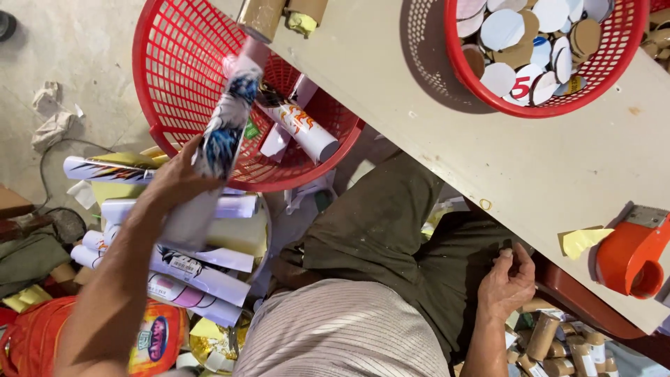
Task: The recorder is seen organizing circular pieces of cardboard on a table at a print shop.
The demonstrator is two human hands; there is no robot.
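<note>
From the head view, the left hand (176,178) gripped a paper-wrapped cardboard tube (222,129) near its lower end, over the red basket (157,105). It looked light, stiff, crushable, best held mid-length. The right hand (508,279) rested half-curled, holding nothing.

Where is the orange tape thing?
In the head view, the orange tape dispenser sits at the right edge of the table, beside a yellow paper scrap and above the person's right hand.

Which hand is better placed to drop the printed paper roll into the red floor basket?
Left. The left hand grips the printed roll over the red basket; the right hand rests by the table edge.
</note>
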